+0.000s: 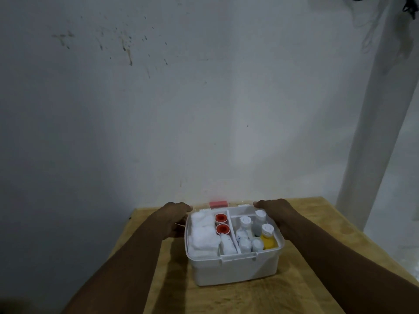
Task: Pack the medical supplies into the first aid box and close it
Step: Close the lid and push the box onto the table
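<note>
From my remote seat I see a stained pale wall (158, 109) filling most of the view; a white hanging cloth (374, 132) runs down the right side, and a dark cable (408, 5) shows at the top right corner; nothing stands between me and the work. The white plastic first aid box (233, 270) sits near the back of the yellow-brown wooden table (215, 298), its top showing the contents; a small pink-red block (218, 204) shows just behind its back edge, too blurred for me to name. In the left compartment lie white gauze wads (204, 236); beside them, in a narrow middle section, are two rolls with red cores (222, 223) and a white bandage roll (227, 244) in front of them; the right compartment holds white-capped bottles (246, 223), a yellow bottle (268, 240) among them, all upright. My left hand (179, 217) is at the box's back left corner and my right hand (275, 214) at its back right corner; both have fingers curled inward at the rim, but I cannot tell what they clasp.
</note>
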A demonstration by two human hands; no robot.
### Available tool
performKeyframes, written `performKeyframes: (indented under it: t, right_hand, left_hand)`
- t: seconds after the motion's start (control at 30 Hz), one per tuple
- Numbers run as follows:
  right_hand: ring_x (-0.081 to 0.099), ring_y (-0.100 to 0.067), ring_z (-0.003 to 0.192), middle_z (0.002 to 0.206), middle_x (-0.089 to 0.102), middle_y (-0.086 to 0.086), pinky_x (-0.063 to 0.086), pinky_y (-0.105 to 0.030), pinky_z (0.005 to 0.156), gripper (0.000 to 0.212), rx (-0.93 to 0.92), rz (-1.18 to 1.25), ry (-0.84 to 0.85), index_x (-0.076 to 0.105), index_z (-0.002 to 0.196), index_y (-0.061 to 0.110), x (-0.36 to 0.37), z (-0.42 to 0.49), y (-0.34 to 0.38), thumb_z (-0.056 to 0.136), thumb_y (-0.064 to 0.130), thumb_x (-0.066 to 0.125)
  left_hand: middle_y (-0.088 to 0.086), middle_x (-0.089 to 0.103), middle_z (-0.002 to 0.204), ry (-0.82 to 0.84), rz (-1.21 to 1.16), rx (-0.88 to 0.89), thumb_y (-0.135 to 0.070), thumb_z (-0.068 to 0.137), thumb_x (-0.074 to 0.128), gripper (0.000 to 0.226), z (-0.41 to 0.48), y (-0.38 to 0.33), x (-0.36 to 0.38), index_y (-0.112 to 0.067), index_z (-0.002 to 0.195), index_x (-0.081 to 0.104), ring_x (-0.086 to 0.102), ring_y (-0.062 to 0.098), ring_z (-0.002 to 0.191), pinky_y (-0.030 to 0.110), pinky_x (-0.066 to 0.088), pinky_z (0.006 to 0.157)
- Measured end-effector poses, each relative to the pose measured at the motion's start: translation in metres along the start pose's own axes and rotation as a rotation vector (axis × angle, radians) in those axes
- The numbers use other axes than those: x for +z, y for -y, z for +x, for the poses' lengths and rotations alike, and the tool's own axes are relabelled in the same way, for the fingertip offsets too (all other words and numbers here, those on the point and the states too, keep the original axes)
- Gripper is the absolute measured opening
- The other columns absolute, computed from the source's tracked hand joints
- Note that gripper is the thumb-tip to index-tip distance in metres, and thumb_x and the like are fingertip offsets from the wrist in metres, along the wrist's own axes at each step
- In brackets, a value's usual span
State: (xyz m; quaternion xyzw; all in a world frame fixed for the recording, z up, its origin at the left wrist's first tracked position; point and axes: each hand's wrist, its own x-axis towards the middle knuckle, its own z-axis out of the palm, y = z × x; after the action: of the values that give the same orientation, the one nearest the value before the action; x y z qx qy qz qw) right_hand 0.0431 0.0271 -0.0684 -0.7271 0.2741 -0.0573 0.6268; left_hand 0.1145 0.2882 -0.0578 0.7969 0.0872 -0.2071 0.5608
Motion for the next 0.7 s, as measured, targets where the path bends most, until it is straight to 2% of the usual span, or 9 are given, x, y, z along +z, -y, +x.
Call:
performKeyframes:
  t: [0.1,0.17,0.23,0.27,0.37,0.47,0.53,0.6,0.7]
  right_hand:
    - [0.06,-0.025,0.077,0.093,0.065,-0.013,0.052,-0.036,0.073,0.008,-0.067,0.006,-0.016,0.065,0.088,0.008,0.001,-0.001,0.002,0.081,0.011,0.068]
    - [0.061,-0.023,0.075,0.091,0.068,-0.013,0.049,-0.032,0.067,0.006,-0.115,-0.034,-0.025,0.067,0.081,0.006,0.001,-0.006,0.005,0.083,0.012,0.066]
    - [0.064,-0.025,0.08,0.097,0.069,-0.013,0.048,-0.031,0.063,0.013,-0.117,0.029,-0.043,0.069,0.09,0.004,0.002,-0.01,0.007,0.083,0.015,0.068]
    - [0.065,-0.028,0.085,0.101,0.069,-0.013,0.052,-0.033,0.067,0.019,-0.097,0.068,-0.04,0.069,0.096,0.005,0.002,-0.01,0.006,0.083,0.018,0.069]
    - [0.067,-0.035,0.094,0.107,0.069,-0.013,0.057,-0.049,0.087,0.032,-0.019,0.161,0.045,0.066,0.109,0.008,0.0,-0.012,0.005,0.084,0.028,0.069]
    - [0.065,-0.032,0.102,0.114,0.068,-0.008,0.055,-0.049,0.091,0.04,-0.006,0.201,0.113,0.064,0.115,0.011,-0.001,-0.014,0.007,0.083,0.035,0.07]
    - [0.062,-0.03,0.104,0.115,0.066,-0.006,0.053,-0.048,0.093,0.03,-0.045,0.204,0.109,0.066,0.108,0.015,0.0,-0.015,0.009,0.084,0.033,0.069]
    - [0.061,-0.029,0.104,0.113,0.065,-0.006,0.051,-0.048,0.094,0.02,-0.074,0.217,0.09,0.067,0.102,0.016,0.0,-0.016,0.012,0.086,0.029,0.066]
    - [0.062,-0.026,0.103,0.112,0.068,-0.004,0.049,-0.043,0.089,0.024,-0.103,0.211,0.059,0.067,0.106,0.014,-0.003,-0.019,0.015,0.089,0.028,0.059]
  left_hand:
    - [0.02,0.068,0.1,-0.048,-0.004,0.032,-0.016,0.096,0.064,0.018,-0.001,-0.002,0.0,0.001,0.1,0.063,0.067,0.033,0.087,0.037,0.057,0.066]
    - [0.02,0.068,0.103,-0.072,-0.024,0.051,-0.012,0.095,0.066,0.013,-0.003,-0.004,0.001,0.0,0.099,0.063,0.068,0.033,0.089,0.036,0.057,0.062]
    - [0.018,0.068,0.102,-0.081,-0.046,0.061,-0.009,0.095,0.066,0.013,-0.005,-0.004,0.002,0.001,0.102,0.063,0.068,0.032,0.088,0.035,0.056,0.059]
    - [0.018,0.069,0.101,-0.089,-0.055,0.066,-0.009,0.095,0.066,0.014,-0.005,-0.003,0.002,0.002,0.104,0.064,0.068,0.031,0.087,0.035,0.056,0.059]
    - [0.019,0.069,0.101,-0.098,-0.097,0.108,-0.003,0.095,0.064,0.006,-0.007,0.0,0.002,0.001,0.098,0.067,0.067,0.031,0.086,0.037,0.059,0.066]
    - [0.015,0.068,0.102,-0.103,-0.136,0.177,0.001,0.091,0.068,0.017,-0.007,0.002,0.0,-0.006,0.106,0.064,0.067,0.03,0.088,0.034,0.058,0.064]
    - [0.013,0.066,0.104,-0.097,-0.154,0.211,0.001,0.089,0.07,0.028,-0.008,0.002,-0.001,-0.012,0.113,0.062,0.068,0.03,0.089,0.033,0.059,0.064]
    - [0.013,0.067,0.109,-0.104,-0.178,0.232,-0.003,0.091,0.067,0.026,-0.008,-0.001,-0.004,-0.015,0.114,0.063,0.069,0.03,0.094,0.037,0.06,0.074]
    - [0.012,0.07,0.11,-0.143,-0.21,0.259,-0.008,0.097,0.056,0.018,-0.013,-0.004,-0.011,-0.015,0.107,0.07,0.07,0.029,0.097,0.038,0.057,0.081]
